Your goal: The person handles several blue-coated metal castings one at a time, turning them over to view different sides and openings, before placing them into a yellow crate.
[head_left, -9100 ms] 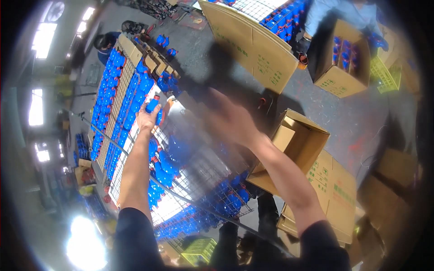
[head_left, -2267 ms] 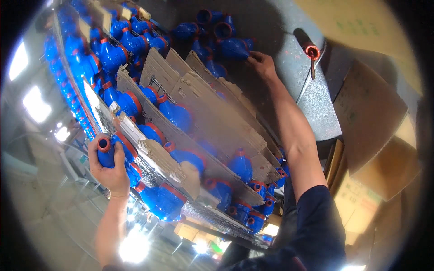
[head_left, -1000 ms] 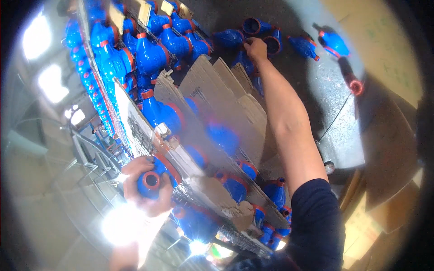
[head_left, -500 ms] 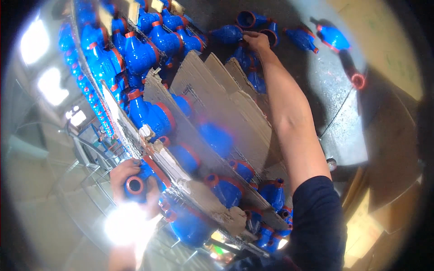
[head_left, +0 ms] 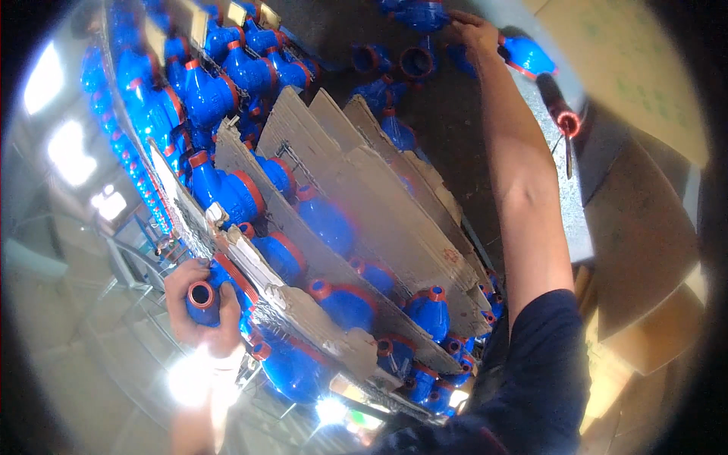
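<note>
My left hand [head_left: 188, 307] is at the lower left, its fingers wrapped round a blue pipe fitting [head_left: 200, 296] with a red-rimmed round opening. That fitting stands beside the ragged cardboard edge of the stack. At the top, my right arm is stretched far out. The fingertips of my right hand [head_left: 476, 36] close on the end of a blue cast fitting [head_left: 422, 14], partly cut off by the frame's edge. Below it, another blue fitting [head_left: 416, 62] shows a dark round mouth.
Upright cardboard dividers [head_left: 356, 182] separate rows of blue fittings with red rims [head_left: 210, 95]. To the right, a blue fitting [head_left: 529, 56] and a dark tube with a red end [head_left: 567, 123] lie on a grey surface. Brown cardboard sheets [head_left: 641, 243] stand farther right.
The view has shifted. My right hand has moved farther out and right, and a blue fitting at its fingers now sits higher. My left hand keeps its grip on the fitting.
</note>
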Tool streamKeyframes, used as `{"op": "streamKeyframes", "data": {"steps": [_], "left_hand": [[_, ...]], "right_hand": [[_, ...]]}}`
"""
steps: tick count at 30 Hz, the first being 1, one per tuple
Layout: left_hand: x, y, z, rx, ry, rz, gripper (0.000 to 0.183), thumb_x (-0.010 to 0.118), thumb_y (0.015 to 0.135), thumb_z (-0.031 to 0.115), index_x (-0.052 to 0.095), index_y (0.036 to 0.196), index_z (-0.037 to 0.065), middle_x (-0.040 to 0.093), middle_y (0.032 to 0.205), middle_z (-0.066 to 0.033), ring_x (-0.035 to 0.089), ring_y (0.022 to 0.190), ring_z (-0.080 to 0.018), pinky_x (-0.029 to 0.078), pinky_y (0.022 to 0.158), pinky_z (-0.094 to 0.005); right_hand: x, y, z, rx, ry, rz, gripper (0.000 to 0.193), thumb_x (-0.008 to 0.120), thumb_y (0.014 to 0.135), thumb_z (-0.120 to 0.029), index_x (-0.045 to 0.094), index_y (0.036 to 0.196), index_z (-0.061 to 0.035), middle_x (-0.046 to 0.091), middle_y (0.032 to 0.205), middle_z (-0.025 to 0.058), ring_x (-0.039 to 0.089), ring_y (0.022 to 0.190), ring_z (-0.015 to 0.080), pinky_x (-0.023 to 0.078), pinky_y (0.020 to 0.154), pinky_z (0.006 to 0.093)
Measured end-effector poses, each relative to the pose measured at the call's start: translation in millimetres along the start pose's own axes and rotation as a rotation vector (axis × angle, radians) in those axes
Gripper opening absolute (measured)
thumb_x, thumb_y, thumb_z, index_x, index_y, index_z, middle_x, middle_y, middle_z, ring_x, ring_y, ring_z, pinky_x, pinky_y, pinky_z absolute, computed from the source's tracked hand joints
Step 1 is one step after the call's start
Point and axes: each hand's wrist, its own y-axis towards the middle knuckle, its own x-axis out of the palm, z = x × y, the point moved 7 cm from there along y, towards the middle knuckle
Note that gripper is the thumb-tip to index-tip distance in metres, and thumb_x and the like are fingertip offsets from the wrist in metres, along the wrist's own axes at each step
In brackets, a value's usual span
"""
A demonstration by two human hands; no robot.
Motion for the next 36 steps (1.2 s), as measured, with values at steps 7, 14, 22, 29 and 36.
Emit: {"op": "streamKeyframes", "data": {"steps": [7,14,22,29,36], "left_hand": [[1,3,3,0.066,0.019,0.017,0.033,0.066,0.069,-0.006,0.058,0.101,0.000,0.059,0.098,-0.0137,0.058,0.092,-0.0254,0.045,0.089,-0.0356],[1,7,11,0.076,0.026,0.017,0.034,0.065,0.068,-0.007,0.058,0.100,0.001,0.059,0.098,-0.0134,0.059,0.090,-0.0256,0.047,0.086,-0.0353],[-1,1,5,0.043,0.006,0.021,0.034,0.063,0.068,-0.008,0.057,0.100,0.002,0.060,0.098,-0.0146,0.060,0.091,-0.0261,0.047,0.086,-0.0362],[-4,1,6,0.044,0.007,0.037,0.032,0.065,0.069,-0.007,0.058,0.100,0.000,0.060,0.097,-0.0145,0.060,0.091,-0.0254,0.046,0.087,-0.0351],[4,5,2,0.045,0.017,0.038,0.030,0.069,0.071,-0.004,0.059,0.099,0.002,0.061,0.095,-0.0120,0.059,0.090,-0.0248,0.046,0.086,-0.0351]], "right_hand": [[-56,5,17,-0.055,-0.418,0.240,0.029,0.063,0.081,-0.003,0.077,0.105,-0.0115,0.075,0.097,0.0122,0.072,0.086,0.0228,0.057,0.082,0.0352],[100,-100,28,-0.524,-0.679,-0.255,0.045,0.056,0.083,0.002,0.064,0.122,-0.0179,0.055,0.133,0.0139,0.056,0.119,0.0340,0.045,0.105,0.0440],[106,-112,76,-0.284,-0.769,-0.597,0.045,0.077,0.073,-0.010,0.069,0.118,-0.0105,0.064,0.117,0.0197,0.061,0.110,0.0375,0.050,0.095,0.0440],[43,-78,5,-0.400,-0.594,-0.160,0.041,0.077,0.079,-0.028,0.071,0.110,-0.0027,0.071,0.100,0.0208,0.069,0.094,0.0356,0.053,0.085,0.0412],[6,-49,0,-0.152,-0.756,-0.022,0.039,0.071,0.083,-0.029,0.069,0.112,-0.0030,0.071,0.100,0.0208,0.068,0.095,0.0365,0.052,0.087,0.0418]]}}
